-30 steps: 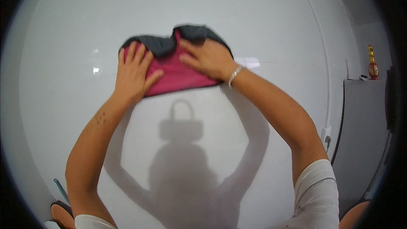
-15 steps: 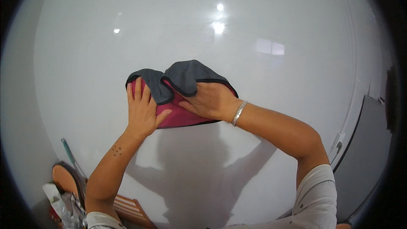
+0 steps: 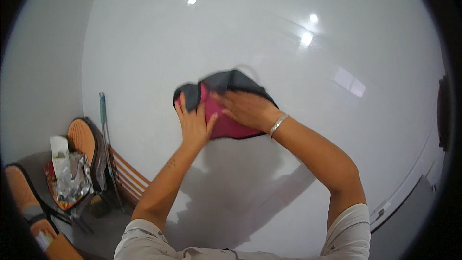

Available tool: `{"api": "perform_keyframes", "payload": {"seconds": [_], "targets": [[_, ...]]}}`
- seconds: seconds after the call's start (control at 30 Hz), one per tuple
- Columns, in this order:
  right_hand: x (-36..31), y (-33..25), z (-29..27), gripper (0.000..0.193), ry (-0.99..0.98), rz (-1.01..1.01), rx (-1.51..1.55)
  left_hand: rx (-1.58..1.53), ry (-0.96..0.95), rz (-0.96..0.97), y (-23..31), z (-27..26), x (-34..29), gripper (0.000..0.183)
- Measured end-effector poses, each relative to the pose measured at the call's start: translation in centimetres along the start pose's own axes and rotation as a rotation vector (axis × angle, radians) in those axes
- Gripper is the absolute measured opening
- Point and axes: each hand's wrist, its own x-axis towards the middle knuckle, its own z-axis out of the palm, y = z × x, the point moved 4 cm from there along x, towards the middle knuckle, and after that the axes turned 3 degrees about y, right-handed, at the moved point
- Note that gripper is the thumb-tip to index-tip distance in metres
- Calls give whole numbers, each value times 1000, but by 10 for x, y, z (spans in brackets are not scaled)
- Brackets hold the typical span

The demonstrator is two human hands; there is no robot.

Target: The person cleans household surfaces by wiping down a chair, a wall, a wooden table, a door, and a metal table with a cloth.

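I see both hands working on a pink and dark grey cloth (image 3: 226,108) that lies on the white table (image 3: 337,43), about in the middle of it and far from every edge. My left hand (image 3: 193,123) lies flat with its fingers spread, pressing the left part of the cloth; it presses, it does not grip. My right hand (image 3: 248,108) also rests open on top, across the right part, with a silver bracelet (image 3: 278,125) at the wrist. The cloth is directly under both palms, so neither hand is nearer than the other. Its long axis goes left to right, across the line of my arms. The grey part is bunched at the far side, beyond my fingertips, and looks blurred. At the left edge of the table stands an orange chair (image 3: 84,139) holding crumpled bags (image 3: 70,178).
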Motion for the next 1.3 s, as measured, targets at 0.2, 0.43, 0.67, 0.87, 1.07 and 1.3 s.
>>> {"api": "perform_keyframes", "payload": {"seconds": [0.2,0.43,0.67,0.87,1.07,1.3], "targets": [[55,3,10,44,108,-139,-161,42,-64,-232,-25,-4,-38,78],[84,-27,56,51,153,-134,-165,2,26,-531,-27,-4,-68,76],[-1,-138,126,27,-201,-807,-129,54,-96,-757,22,11,-234,73],[23,-80,100,44,-200,-390,225,-38,-15,-893,71,13,-226,77],[-7,-88,85,50,42,-400,-232,36,53,-809,77,16,-203,73],[-100,-204,159,28,-238,-770,-150,-37,58,-831,131,35,-351,86]]}}
